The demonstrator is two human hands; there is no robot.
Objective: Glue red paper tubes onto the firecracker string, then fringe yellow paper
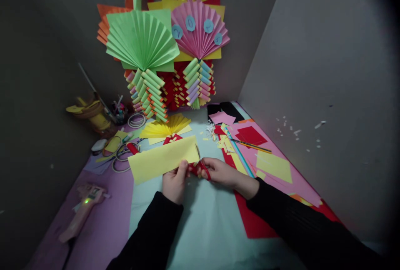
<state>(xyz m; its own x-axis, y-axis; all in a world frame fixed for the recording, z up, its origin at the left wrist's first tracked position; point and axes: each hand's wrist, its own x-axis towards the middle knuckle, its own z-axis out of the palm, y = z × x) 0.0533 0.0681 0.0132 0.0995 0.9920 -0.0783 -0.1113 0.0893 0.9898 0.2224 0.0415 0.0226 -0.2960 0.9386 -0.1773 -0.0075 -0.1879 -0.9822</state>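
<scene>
My left hand (175, 180) pinches the lower edge of a pale yellow paper strip (159, 159), thumb on its front. The strip is held up above the table, slightly tilted. My right hand (218, 172) grips red-handled scissors (204, 169), whose blades lie at the strip's right end. How far the blades are apart is too small to tell. Behind the strip lies a yellow folded paper fan (167, 126) with red paper rolls at its base, partly hidden by the strip.
Paper fan decorations, one green (142, 41) and one pink (200, 26), hang at the back. A pink glue gun (81, 213) with a green light rests at left. Tape rolls (123, 153) lie behind it. At right are red paper (251, 136), paper scraps and a pencil (253, 146).
</scene>
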